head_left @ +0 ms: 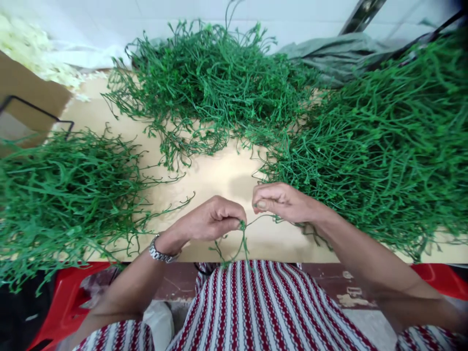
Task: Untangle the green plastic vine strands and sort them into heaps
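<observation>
My left hand, a metal watch on its wrist, pinches a branched green plastic-looking stem between thumb and forefinger. Its small-tipped branches hang down over the table's front edge. One thin strand runs from there to the right, passing just below my right hand. That hand is closed in a pinch, a short way from the left; a speck of green shows at its fingertips, too small to make out. Beside my right forearm lies a big heap of similar green stems.
A second heap of stems overhangs the front edge at left, and another pile lies at the back. A cardboard box and pale petal-like pieces sit at the far left. Red stools stand below the table.
</observation>
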Tool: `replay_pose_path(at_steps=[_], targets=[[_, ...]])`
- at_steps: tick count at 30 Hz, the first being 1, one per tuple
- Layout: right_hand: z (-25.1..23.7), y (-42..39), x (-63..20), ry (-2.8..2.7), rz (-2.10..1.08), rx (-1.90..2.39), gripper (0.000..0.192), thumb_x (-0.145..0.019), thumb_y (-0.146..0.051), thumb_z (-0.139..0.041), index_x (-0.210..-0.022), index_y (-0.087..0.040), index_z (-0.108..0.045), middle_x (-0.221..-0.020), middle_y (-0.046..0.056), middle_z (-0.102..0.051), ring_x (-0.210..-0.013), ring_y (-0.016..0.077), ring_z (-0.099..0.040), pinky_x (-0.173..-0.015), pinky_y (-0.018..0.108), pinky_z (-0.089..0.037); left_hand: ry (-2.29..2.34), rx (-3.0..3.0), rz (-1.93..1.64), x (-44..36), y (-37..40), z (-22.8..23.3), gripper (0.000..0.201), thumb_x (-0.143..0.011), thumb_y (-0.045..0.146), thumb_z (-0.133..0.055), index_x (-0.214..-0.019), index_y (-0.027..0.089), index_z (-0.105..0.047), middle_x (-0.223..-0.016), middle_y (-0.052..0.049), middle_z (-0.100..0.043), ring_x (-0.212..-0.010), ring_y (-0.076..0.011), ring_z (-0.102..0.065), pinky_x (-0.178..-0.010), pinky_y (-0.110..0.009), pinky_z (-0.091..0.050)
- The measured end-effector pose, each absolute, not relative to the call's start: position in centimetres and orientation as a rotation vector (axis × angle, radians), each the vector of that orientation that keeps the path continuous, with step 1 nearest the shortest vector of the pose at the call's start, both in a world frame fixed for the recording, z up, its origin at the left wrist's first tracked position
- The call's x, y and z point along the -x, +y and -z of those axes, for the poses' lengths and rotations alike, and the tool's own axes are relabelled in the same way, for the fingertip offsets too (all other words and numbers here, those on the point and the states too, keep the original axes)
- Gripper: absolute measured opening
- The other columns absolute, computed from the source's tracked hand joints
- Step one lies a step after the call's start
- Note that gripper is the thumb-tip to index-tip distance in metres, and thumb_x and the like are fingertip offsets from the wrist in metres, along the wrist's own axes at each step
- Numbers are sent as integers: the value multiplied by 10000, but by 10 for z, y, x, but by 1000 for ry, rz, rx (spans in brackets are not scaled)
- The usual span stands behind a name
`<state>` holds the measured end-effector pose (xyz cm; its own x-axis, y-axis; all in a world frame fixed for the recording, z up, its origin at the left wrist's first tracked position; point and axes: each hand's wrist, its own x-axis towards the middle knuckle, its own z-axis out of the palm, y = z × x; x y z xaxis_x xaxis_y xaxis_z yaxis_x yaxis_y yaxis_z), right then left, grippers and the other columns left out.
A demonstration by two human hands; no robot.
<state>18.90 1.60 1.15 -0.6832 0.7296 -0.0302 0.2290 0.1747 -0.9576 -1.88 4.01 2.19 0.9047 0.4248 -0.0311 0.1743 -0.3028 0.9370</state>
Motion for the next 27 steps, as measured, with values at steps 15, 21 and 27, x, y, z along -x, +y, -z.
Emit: replay_pose_path(at_steps=[15,21,27], targets=[[27,-12,-169,-801,-2357,678,502,-676,-614,-589,-764,-126,-511,-538,-43,-445,-422,23,-184,-428,194,-164,369,-2801,-686,12,29,-22,188,-801,60,-388,-866,131,-550,-569,-10,-509,-549,-138,-407,-539,-285,-323],[26,-14,-166,-836,-2356,656,392,-651,-453,-701,-751,-99,-564,-612,-7,-505,-447,26,-279,-428,193,-183,283,-2942,-751,13,29,-16,164,-761,56,-450,-887,129,-525,-588,-6,-505,-566,-140,-371,-548,-295,-301],[26,-15,-168,-888,-2279,669,348,-704,-412,-665,-784,-79,-606,-673,32,-552,-464,33,-349,-425,192,-200,283,-2923,-827,13,30,-15,156,-741,48,-456,-849,140,-522,-593,-16,-516,-570,-140,-394,-549,-293,-328]])
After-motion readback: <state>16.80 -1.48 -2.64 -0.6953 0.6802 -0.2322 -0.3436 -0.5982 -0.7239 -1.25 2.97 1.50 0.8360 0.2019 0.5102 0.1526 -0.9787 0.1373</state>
